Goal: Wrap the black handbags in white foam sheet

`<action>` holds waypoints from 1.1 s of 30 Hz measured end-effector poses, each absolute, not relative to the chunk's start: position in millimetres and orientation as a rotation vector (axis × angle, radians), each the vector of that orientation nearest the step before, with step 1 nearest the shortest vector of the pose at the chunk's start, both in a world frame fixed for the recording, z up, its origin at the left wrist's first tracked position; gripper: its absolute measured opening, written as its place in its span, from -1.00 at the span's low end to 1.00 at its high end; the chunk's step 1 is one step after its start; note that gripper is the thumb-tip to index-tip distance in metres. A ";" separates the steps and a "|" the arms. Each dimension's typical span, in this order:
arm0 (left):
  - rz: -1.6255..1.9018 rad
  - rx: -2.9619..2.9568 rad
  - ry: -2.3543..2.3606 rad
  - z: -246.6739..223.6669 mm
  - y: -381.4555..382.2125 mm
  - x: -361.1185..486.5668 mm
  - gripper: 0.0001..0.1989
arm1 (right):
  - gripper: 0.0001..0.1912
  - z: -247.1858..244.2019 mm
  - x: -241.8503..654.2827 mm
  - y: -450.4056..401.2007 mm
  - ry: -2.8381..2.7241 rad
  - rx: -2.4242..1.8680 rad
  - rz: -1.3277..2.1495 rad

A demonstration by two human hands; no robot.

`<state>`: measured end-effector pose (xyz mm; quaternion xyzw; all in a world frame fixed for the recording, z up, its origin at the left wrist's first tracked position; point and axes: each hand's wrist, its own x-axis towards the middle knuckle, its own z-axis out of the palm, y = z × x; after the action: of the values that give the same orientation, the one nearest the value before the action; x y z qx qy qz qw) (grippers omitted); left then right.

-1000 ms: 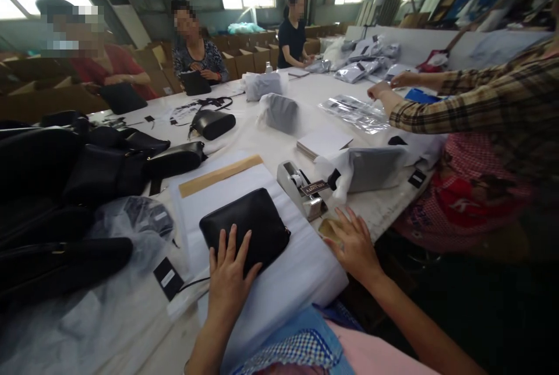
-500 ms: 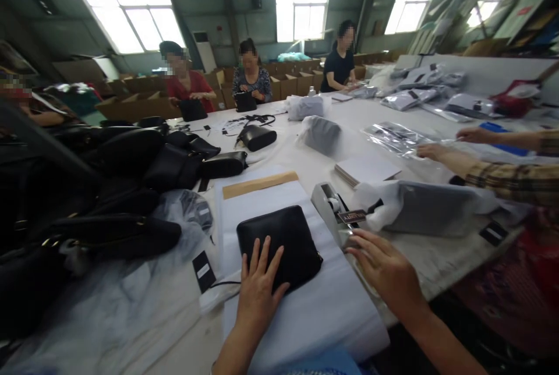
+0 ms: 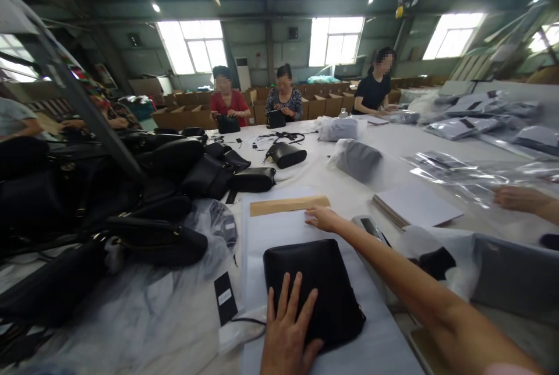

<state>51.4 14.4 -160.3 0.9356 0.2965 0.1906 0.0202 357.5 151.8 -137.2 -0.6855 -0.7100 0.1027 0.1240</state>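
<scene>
My left hand [image 3: 290,322] lies with fingers spread on a flat black zip bag [image 3: 312,282]. The bag rests on white wrapping sheets [image 3: 279,226], which have a brown paper strip [image 3: 288,205] across their far end. My right hand [image 3: 324,219] reaches past the bag to the sheets, just below the strip's right end; its fingers are bent together, and anything between them is too small to make out. Under my right forearm, a grey tape dispenser [image 3: 369,225] is partly hidden. Left of the bag lies a black hang tag [image 3: 225,298] on a cord.
Black bags [image 3: 157,218] are heaped at the left beside clear plastic. Wrapped bags [image 3: 358,159] and a stack of white boards [image 3: 414,209] lie to the right. A co-worker's hand [image 3: 519,197] touches clear plastic bags. Several people work across the table, before cardboard boxes [image 3: 183,116].
My right hand has left the tape dispenser and moved forward and left to the sheets near the brown strip. My left hand stays on the bag. The view has tilted up and turned left.
</scene>
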 end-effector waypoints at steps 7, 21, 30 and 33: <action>0.830 2.931 0.927 -195.0 21.1 55.6 -0.15 | -0.37 -182.2 359.6 164.6 -2.007 -2.151 0.140; 0.994 2.972 0.952 -205.4 24.6 59.2 -0.20 | -0.57 -190.5 360.0 150.5 -2.007 -2.023 -0.121; 0.982 2.961 0.966 -204.7 24.0 59.5 -0.22 | -0.71 -197.6 362.2 159.2 -1.940 -1.991 -0.110; 0.970 2.965 0.957 -205.4 23.8 59.6 -0.20 | -0.79 -189.2 362.2 157.3 -1.944 -1.890 -0.131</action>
<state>59.6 23.8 -205.4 0.9070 0.2928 0.2967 -0.0607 362.2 157.3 -189.2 -0.6805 -0.7000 -0.0471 0.2117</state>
